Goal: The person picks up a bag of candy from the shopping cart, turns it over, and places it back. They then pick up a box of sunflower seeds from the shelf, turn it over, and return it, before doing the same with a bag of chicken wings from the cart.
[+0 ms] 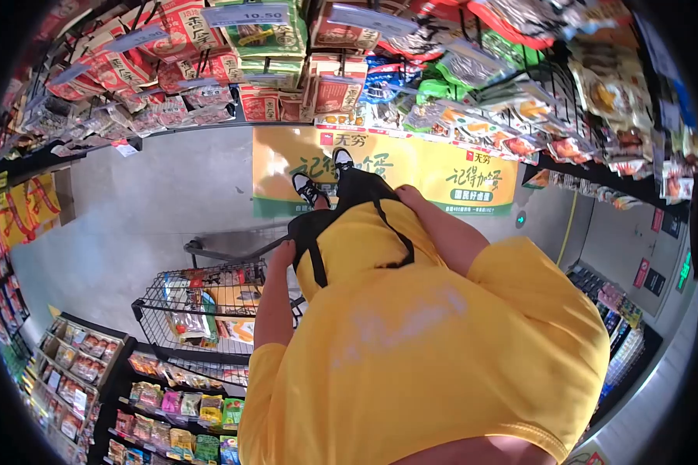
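My left hand [285, 253] is at the near end of the black shopping cart handle [244, 254], closed around it as far as I can see. Beside my left arm is the wire shopping cart [151, 310]. Several packaged goods lie in it, among them a clear-and-green bag [190, 314] and an orange-and-white pack [236, 329]. My right hand [408, 195] hangs by my right thigh, beside the black trousers. Its fingers are too small and partly hidden to make out, and nothing shows in it.
Racks of hanging snack bags [271, 39] with price tags run along the front. A yellow advertising panel [473, 182] lies below them, by my shoes [310, 188]. More snack shelves [171, 411] stand behind the cart. Grey floor [147, 201] extends to the left.
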Demonstrator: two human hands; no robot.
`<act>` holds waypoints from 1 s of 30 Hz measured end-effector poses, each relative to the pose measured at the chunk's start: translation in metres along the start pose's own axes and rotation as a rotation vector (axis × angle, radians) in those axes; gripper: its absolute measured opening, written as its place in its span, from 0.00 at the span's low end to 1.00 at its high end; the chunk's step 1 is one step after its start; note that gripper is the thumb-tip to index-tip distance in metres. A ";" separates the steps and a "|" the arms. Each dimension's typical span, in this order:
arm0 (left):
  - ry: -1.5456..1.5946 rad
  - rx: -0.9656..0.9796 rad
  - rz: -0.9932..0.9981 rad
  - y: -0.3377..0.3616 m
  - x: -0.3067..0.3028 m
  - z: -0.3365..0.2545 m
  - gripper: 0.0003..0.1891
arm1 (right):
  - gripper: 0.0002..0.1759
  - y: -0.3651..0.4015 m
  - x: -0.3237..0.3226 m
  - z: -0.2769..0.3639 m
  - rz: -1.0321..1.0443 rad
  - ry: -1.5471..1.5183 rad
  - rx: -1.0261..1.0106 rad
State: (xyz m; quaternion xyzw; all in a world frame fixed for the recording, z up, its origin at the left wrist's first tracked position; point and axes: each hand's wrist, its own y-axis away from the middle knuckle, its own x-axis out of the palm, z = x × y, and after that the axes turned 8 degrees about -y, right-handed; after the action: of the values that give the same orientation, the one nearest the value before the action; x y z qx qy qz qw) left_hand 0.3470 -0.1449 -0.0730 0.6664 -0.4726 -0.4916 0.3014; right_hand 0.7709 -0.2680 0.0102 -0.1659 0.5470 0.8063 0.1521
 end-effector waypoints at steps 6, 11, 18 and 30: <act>0.231 -0.042 -0.024 0.021 -0.013 -0.002 0.29 | 0.19 -0.008 0.013 0.039 0.025 0.141 -0.215; 0.283 -0.005 -0.038 -0.003 -0.023 0.005 0.26 | 0.20 -0.002 0.013 0.050 0.037 0.283 -0.278; 0.356 -0.026 -0.189 -0.004 -0.018 -0.028 0.21 | 0.25 0.001 0.004 0.017 0.041 0.331 -0.267; 0.315 0.086 -0.374 0.006 0.043 -0.129 0.20 | 0.20 -0.011 -0.055 -0.184 0.219 -0.091 -0.324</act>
State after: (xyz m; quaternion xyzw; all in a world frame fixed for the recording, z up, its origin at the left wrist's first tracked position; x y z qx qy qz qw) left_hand 0.4692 -0.1955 -0.0406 0.8228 -0.3087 -0.4086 0.2466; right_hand 0.8435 -0.4392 -0.0392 -0.0909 0.4177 0.9021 0.0594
